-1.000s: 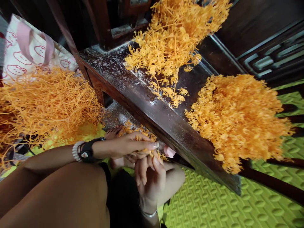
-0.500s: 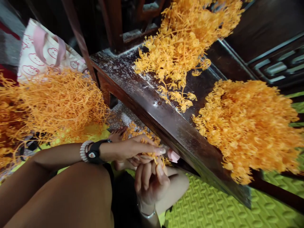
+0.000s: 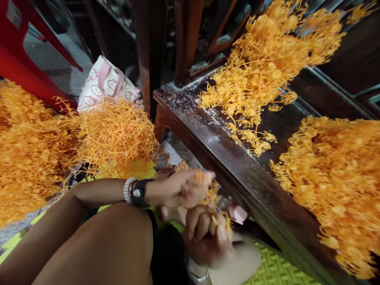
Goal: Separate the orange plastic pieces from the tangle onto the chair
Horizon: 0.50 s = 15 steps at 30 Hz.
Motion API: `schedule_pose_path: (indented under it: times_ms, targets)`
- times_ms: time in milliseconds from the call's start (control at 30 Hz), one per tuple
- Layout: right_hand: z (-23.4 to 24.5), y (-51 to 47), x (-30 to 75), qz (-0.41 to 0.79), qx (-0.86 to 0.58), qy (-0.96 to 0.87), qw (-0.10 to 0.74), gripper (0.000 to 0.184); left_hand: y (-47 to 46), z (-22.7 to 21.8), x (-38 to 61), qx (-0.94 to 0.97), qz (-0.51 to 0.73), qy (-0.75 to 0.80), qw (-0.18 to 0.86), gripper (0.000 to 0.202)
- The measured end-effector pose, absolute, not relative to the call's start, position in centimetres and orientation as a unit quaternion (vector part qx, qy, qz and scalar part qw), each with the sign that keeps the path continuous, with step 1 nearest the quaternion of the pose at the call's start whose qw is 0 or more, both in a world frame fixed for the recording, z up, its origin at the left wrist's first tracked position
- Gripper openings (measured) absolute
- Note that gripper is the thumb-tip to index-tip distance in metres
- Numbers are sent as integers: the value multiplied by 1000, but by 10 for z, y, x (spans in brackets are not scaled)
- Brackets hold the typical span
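Observation:
My left hand (image 3: 181,187), with a black watch and a white bead bracelet at the wrist, is closed in a pinch on a small orange plastic sprig just off the edge of a dark wooden bench (image 3: 225,158). My right hand (image 3: 208,235) sits right below it, fingers curled round another small orange piece. Both hands are slightly smeared by motion. A small clump of orange sprigs (image 3: 211,194) lies just behind my hands. My bare knee (image 3: 118,241) fills the foreground.
Two heaps of orange plastic sprigs lie on the bench, one at the back (image 3: 267,59), one at the right (image 3: 335,182). A big tangle of orange stems (image 3: 59,138) covers the floor at left. Behind it stand a white-and-pink bag (image 3: 103,85) and a red stool (image 3: 26,59). A green mat (image 3: 276,269) lies under the bench.
The view has swung left and up. My hands have come apart a little, the left lifting with its sprig and the right dropping below it with a piece.

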State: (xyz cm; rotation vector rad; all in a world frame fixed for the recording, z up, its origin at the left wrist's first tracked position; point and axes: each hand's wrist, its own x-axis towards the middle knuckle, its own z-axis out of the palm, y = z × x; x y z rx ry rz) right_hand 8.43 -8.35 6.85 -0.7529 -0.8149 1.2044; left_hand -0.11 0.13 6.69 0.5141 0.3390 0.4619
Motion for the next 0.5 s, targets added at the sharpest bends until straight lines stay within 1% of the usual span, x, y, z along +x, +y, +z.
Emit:
schedule_pose_path:
  times_ms: [100,200,300,367,400,467,500]
  targets:
    - [62,-73,77,532,-349,-376,674,39,7,63,-11,217,304,119,920,53]
    - [48,-54,67,554,-381,-390,630,36,8,64,-27,213,375,102,896,48]
    - [32,-24,53,552,-424,-434,572,42,7,70,-50,225,466,123,846,42]
    - [20,1,39,543,-446,-493,512,50,7,77,-68,245,514,144,810,41]
    - [14,13,30,538,-451,-532,474,53,7,81,-77,257,531,153,793,44]
    - [4,37,11,517,-452,-616,386,53,9,89,-93,285,557,168,762,55]
    - [1,47,1,501,-449,-656,341,50,9,92,-99,300,565,177,748,59]
